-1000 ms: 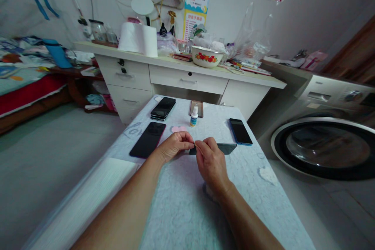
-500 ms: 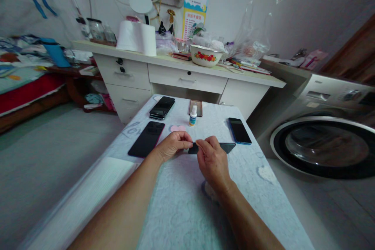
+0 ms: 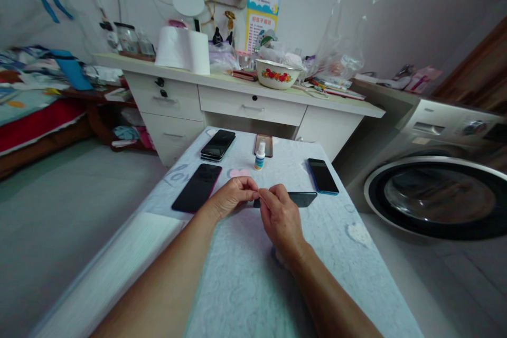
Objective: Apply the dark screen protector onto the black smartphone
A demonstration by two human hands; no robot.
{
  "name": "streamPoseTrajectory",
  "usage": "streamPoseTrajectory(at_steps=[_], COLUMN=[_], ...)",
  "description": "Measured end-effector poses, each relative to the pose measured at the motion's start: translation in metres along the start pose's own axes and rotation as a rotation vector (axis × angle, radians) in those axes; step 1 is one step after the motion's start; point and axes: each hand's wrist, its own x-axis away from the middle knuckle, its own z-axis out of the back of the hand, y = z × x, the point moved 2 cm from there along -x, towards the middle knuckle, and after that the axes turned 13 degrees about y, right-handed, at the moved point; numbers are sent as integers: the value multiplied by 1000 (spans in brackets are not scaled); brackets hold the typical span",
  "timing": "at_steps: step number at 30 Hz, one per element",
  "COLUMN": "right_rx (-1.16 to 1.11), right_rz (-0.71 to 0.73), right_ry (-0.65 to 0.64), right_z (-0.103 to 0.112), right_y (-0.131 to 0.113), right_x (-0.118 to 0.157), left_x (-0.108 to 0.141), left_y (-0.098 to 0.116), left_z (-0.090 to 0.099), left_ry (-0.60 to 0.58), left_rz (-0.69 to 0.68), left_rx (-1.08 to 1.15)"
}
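Observation:
A dark phone stands tilted on its long edge in the middle of the table, partly hidden behind my right hand. My left hand is closed at the phone's left end, with thumb and forefinger pinched on its corner. Close against those fingertips, my right hand is also pinched; whatever lies between its fingers is too small to make out. To the left lies a black phone with a pinkish-red edge. A small white spray bottle with a blue and yellow label stands upright beyond my hands.
A blue-edged phone lies at the right. Stacked phones sit at the far left. Behind the bottle is a brown-rimmed phone case. A white desk backs the cloth-covered table; a washing machine stands to the right.
My right hand has shifted slightly left, bringing its fingertips up to my left fingertips. The phone and my left hand have hardly moved.

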Motion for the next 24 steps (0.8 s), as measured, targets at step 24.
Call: streamPoseTrajectory(at_steps=[24], right_rx=[39], right_rz=[-37], right_ry=[49], right_z=[3], right_y=[9], right_x=[-2], left_x=[-1], left_y=[-1], left_z=[2], left_ry=[38], left_rz=[-13], left_rx=[-93])
